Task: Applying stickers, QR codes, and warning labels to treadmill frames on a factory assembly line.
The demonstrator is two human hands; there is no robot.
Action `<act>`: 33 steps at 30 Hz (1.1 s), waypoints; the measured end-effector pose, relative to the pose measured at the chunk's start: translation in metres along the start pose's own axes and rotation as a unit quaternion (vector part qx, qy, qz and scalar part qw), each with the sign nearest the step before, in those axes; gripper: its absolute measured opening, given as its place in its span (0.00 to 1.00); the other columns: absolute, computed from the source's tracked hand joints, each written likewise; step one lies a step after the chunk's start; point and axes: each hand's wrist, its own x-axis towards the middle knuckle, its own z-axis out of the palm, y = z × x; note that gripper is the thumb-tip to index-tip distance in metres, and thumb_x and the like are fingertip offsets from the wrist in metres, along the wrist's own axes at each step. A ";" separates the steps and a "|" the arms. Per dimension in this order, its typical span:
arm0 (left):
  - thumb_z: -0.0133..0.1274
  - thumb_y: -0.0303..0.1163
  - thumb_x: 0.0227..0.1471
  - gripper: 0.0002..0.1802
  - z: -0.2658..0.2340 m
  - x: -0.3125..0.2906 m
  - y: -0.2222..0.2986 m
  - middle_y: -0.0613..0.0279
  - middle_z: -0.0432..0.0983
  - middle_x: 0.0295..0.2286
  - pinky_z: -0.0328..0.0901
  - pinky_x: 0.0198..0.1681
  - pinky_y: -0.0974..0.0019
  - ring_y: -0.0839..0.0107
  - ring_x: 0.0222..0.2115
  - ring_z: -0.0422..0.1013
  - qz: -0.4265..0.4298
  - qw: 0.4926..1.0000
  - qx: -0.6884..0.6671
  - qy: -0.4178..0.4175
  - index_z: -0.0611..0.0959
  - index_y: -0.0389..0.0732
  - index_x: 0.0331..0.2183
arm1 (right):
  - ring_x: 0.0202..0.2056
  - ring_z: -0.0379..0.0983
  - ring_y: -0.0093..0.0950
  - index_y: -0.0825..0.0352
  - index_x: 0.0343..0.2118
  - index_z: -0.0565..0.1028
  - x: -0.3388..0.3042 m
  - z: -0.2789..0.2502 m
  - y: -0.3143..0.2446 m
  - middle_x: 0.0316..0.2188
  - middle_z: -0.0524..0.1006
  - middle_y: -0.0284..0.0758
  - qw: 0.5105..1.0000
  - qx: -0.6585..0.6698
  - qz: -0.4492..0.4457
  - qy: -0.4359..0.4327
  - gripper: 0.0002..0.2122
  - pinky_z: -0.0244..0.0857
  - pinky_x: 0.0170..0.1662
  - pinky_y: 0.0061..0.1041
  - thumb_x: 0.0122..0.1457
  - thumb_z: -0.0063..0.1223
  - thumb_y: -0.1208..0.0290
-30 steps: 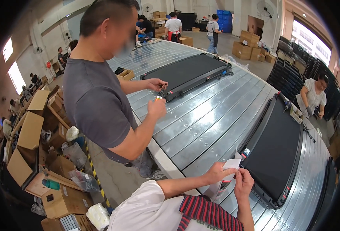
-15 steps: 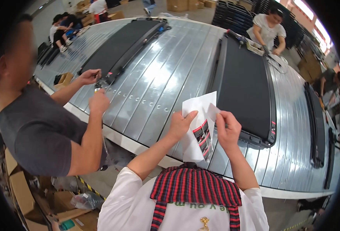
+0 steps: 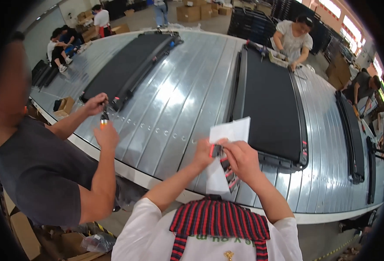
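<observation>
My left hand (image 3: 204, 153) is closed on a white sheet of labels (image 3: 218, 182), which hangs in front of my chest over the near table edge. Rows of black-and-red printed labels run down the sheet's right part. Between my two hands is a small black-and-red label (image 3: 216, 151). My right hand (image 3: 244, 162) has its thumb and fingers pinched at that label's right edge, close against the left fingertips. The hands are slightly blurred, and the fingers hide part of the sheet.
Ahead lies a wide metal-slatted table (image 3: 174, 117) bearing a long black panel (image 3: 270, 104) and another black panel (image 3: 126, 65). A co-worker (image 3: 39, 169) at the left holds a power tool (image 3: 104, 117). Another co-worker (image 3: 294, 39) leans over the far side, beside a small tray (image 3: 279, 58).
My right hand has moved down and left to meet my left hand. The pale piece it held out to the right now shows a black-and-red face between my hands.
</observation>
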 end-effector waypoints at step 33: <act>0.51 0.44 0.42 0.17 -0.007 -0.019 0.027 0.53 0.71 0.18 0.60 0.22 0.63 0.58 0.19 0.67 0.042 0.960 0.188 -0.205 0.78 0.38 0.24 | 0.32 0.70 0.37 0.60 0.51 0.57 -0.013 -0.045 0.014 0.28 0.74 0.37 0.958 0.051 0.136 -0.249 0.31 0.62 0.35 0.31 0.42 0.56 0.73</act>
